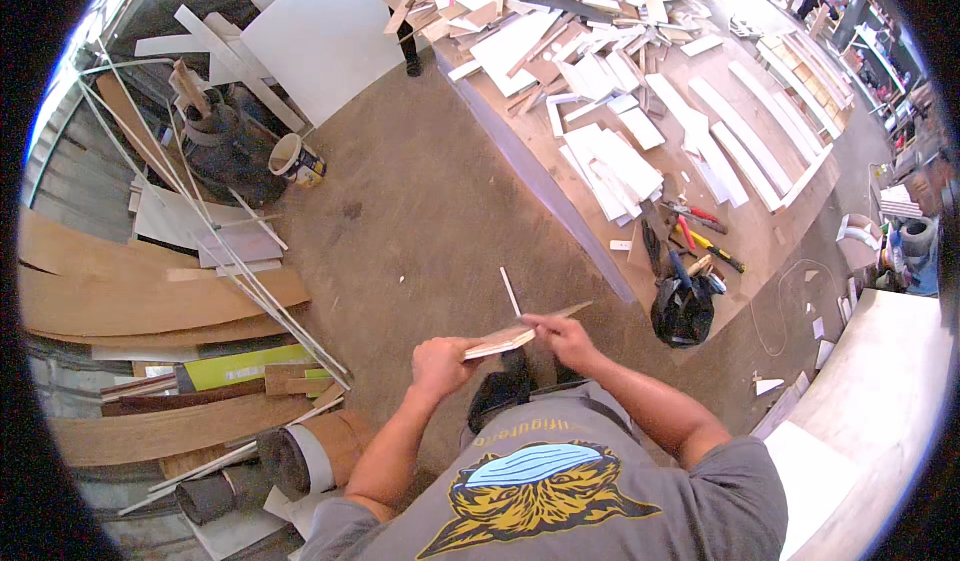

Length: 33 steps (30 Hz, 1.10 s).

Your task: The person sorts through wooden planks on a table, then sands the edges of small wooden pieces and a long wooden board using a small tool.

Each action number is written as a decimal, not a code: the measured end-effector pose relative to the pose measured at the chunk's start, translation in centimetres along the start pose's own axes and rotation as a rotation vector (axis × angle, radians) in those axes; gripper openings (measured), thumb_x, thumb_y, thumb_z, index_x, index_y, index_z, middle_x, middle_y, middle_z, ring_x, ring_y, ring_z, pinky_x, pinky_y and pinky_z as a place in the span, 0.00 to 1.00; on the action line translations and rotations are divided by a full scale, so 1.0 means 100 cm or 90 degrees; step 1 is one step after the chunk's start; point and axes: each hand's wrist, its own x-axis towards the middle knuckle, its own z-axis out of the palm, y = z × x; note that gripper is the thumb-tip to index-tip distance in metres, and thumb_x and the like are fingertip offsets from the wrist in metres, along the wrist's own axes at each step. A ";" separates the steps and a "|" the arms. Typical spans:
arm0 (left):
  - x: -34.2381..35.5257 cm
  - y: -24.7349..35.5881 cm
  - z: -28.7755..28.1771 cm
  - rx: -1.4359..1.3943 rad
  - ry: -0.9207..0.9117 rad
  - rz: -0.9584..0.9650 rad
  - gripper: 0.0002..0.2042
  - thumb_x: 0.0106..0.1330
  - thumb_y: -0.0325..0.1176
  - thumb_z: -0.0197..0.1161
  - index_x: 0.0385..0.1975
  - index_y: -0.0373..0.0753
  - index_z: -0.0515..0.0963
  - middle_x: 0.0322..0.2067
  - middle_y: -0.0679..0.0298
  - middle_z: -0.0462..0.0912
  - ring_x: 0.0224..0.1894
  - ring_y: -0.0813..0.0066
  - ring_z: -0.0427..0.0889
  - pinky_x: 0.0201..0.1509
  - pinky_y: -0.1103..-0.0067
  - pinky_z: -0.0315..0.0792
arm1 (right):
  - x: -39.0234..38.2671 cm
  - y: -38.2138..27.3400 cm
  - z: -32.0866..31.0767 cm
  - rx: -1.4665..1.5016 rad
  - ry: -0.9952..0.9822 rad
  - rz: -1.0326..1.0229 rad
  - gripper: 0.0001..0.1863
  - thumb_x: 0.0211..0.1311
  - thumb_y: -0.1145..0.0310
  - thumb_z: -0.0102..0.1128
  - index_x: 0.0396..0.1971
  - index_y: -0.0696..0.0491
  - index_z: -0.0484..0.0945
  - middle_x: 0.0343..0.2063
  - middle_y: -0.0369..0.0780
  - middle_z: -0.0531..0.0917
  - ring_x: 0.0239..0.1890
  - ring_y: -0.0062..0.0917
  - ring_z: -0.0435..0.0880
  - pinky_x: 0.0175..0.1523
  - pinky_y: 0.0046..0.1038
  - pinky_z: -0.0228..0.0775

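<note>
In front of my body I hold a small, light-coloured wooden board [503,344] with a pale, angled near edge. My left hand [441,367] is closed around its left end. At the other end, my right hand [563,341] has its fingers closed on the board. A thin pointed tan piece [576,310] shows just beyond my right hand; I cannot tell whether it belongs to the board. A narrow white strip [510,292] appears just past the right fingers, and whether it touches them is unclear.
A large worktable [610,246] carries offcuts, white panels, hand tools and a black tool bag [683,311]. To the left are curved boards [160,306], rolled sheets [300,453], long thin rods [265,306] and a white bucket [297,161]. A pale bench [890,381] stands right. People are in the background.
</note>
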 end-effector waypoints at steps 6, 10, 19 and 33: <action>-0.010 0.015 0.014 -0.050 0.079 -0.004 0.14 0.59 0.49 0.69 0.45 0.65 0.87 0.33 0.62 0.88 0.35 0.58 0.88 0.36 0.63 0.80 | 0.004 0.034 -0.010 -0.050 0.002 0.057 0.17 0.73 0.72 0.53 0.58 0.54 0.81 0.54 0.41 0.86 0.58 0.24 0.82 0.65 0.26 0.68; -0.010 0.028 0.013 -0.085 0.078 -0.050 0.15 0.58 0.50 0.72 0.45 0.60 0.88 0.33 0.61 0.89 0.35 0.58 0.88 0.38 0.66 0.81 | 0.006 0.054 -0.022 0.067 -0.041 -0.016 0.18 0.74 0.74 0.51 0.60 0.57 0.79 0.56 0.42 0.85 0.56 0.25 0.82 0.64 0.26 0.69; -0.012 0.048 0.012 -0.050 0.093 -0.044 0.14 0.59 0.46 0.68 0.45 0.64 0.87 0.33 0.63 0.88 0.35 0.58 0.87 0.38 0.63 0.81 | -0.012 0.011 -0.016 0.077 0.034 -0.036 0.19 0.75 0.74 0.50 0.62 0.59 0.77 0.52 0.39 0.85 0.52 0.23 0.81 0.61 0.25 0.70; -0.031 0.025 0.029 -0.096 0.079 -0.135 0.13 0.59 0.46 0.69 0.44 0.61 0.87 0.35 0.62 0.88 0.37 0.57 0.87 0.39 0.62 0.81 | 0.008 0.020 -0.001 -0.027 -0.013 0.000 0.19 0.75 0.72 0.52 0.62 0.56 0.77 0.52 0.42 0.86 0.52 0.24 0.83 0.60 0.25 0.71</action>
